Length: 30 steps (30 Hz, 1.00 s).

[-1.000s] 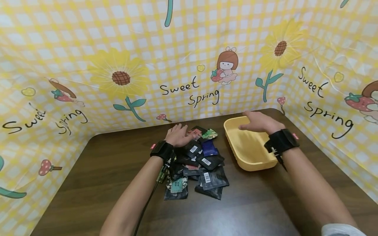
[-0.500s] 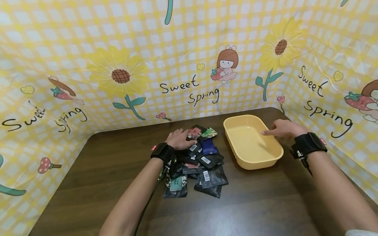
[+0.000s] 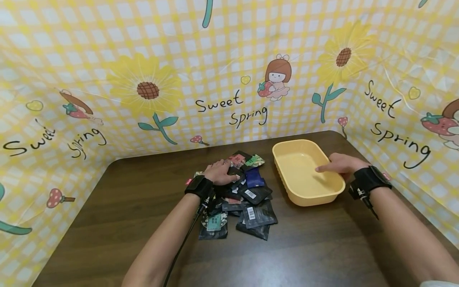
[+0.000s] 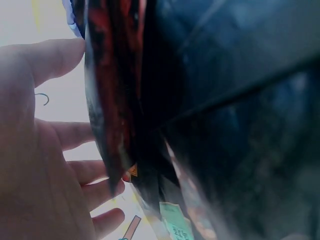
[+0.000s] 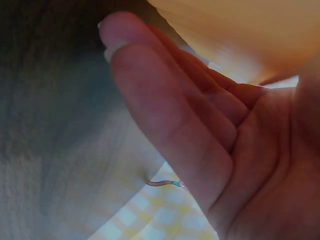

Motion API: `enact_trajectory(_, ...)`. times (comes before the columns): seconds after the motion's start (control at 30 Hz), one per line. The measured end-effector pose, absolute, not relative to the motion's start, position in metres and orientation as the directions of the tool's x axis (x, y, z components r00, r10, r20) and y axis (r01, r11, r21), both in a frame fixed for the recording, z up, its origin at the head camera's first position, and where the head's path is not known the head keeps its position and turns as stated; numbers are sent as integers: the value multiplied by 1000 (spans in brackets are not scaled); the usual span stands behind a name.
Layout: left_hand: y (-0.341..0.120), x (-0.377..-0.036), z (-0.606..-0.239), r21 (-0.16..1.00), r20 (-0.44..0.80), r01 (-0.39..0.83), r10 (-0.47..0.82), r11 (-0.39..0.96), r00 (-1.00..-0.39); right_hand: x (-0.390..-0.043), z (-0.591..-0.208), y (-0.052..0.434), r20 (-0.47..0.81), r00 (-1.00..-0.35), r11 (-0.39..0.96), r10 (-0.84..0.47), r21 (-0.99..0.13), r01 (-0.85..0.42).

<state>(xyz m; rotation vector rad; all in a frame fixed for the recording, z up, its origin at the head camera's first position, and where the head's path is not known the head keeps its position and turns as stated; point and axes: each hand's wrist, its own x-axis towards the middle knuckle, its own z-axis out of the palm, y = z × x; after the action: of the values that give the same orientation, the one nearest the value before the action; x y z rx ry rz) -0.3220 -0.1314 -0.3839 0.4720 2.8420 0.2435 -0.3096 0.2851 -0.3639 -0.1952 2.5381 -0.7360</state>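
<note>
Our left hand (image 3: 219,173) lay flat-fingered on the heap of dark foil sachets (image 3: 239,197), gripping none, likely pinning it. Our right hand (image 3: 338,164) rested loose, holding nothing, on the shallow yellow plastic tray's (image 3: 291,145) rim, likely steadying it.

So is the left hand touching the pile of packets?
Touching. In the head view the left hand lies on top of the pile of packets; the left wrist view shows the fingers against a dark packet.

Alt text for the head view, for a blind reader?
A person's left hand rests on a pile of dark packets on a brown table; the right hand touches the rim of an empty yellow tray beside it.
</note>
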Motion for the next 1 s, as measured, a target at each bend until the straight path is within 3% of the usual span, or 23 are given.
enact_trajectory(0.2, -131, -322, -387, 226, -214, 300, 348, 927, -913, -315, -373, 289, -379, -889, 876, -257, -480, -48)
enact_trajectory(0.5, -127, -323, -390, 273, -167, 322, 374, 907, -912, -316, -376, 290, -341, -905, 861, -255, -506, -53)
enact_trajectory(0.83, -89, -319, -382, 372, -143, 575, 657, 729, -740, -318, -377, 291, -348, -909, 872, -229, -488, -33)
enact_trajectory(1.0, -77, -315, -387, 327, -198, 573, 647, 751, -736, -319, -379, 291, -332, -916, 879, -224, -474, -43)
